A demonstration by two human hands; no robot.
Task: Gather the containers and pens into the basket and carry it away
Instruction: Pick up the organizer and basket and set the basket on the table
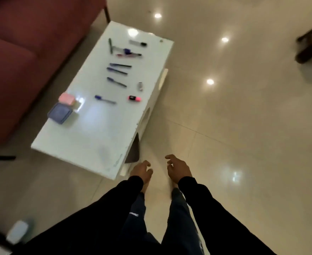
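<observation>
Nearest, two hands hang over the floor (225, 126) just off the worktop's (89, 144) near corner: the left hand (141, 169) and right hand (177, 167), each grip released, fingers loosely curled, holding nothing. On the worktop, by its left edge, sit two containers touching each other: a blue-lidded container (60, 113) and a pink-lidded container (67, 98) just beyond it. Farther along lie one blue pen (104, 99), a pink highlighter (134, 98) near the right edge, and a small grey item (140, 86). Three more blue pens (117, 71) follow. At the far end lie roughly four blurred markers (127, 50). A red sofa (19, 52) runs along the left edge.
</observation>
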